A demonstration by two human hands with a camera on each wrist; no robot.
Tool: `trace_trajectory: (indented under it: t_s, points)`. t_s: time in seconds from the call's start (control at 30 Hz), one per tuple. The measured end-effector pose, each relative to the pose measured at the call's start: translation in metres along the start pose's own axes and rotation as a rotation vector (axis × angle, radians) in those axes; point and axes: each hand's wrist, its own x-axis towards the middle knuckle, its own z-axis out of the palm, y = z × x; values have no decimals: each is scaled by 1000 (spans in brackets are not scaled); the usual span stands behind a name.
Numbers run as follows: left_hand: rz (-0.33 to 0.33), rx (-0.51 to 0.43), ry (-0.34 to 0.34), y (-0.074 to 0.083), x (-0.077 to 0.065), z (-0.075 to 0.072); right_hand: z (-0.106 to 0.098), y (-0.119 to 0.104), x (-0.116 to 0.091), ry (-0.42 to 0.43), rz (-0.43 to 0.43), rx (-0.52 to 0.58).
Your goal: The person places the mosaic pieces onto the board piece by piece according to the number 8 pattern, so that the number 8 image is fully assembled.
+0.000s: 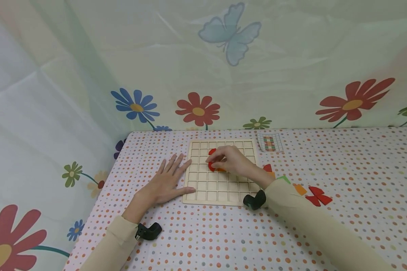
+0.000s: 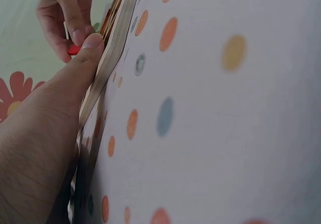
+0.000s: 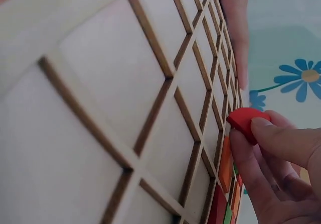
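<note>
My right hand point(image 1: 232, 160) is over the upper middle of a wooden grid board point(image 1: 207, 186). Between thumb and index finger it pinches a red quarter-round tile point(image 3: 248, 123), held close above the grid in the right wrist view. An orange tile point(image 3: 225, 163) and a red tile point(image 3: 217, 204) sit in grid cells beneath that hand, with bits of green beside them. My left hand point(image 1: 166, 184) rests at the board's left side, fingers spread and straight, its thumb on the board's edge. The right hand hides part of the filled cells in the head view.
Right of the board lie loose tiles: a green one point(image 1: 284, 179), an orange one point(image 1: 300, 189) and several red ones point(image 1: 319, 196). A pattern card point(image 1: 270, 143) with a coloured grid lies by the board's top right corner. A dotted cloth point(image 1: 190, 241) covers the table; a flowered curtain point(image 1: 156, 67) hangs behind.
</note>
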Motion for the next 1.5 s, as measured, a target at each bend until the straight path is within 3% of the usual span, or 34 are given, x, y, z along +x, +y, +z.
trace_trajectory:
  t_s: [0.27, 0.6, 1.03, 1.23, 1.5]
  points:
    - [-1, 2, 0, 1, 1, 0, -1, 2, 2, -17, -75, -85]
    - [5, 2, 4, 1, 0, 0, -3, 5, 3, -118, -105, -188]
    - [7, -1, 16, 2, -1, -1, -4, 4, 4, -126, -134, -309]
    - [13, -3, 21, 1, 0, -1, -4, 0, 3, -128, -110, -309]
    - [4, 4, 19, 2, -1, 0, -2, 1, -15, -68, -157, -312]
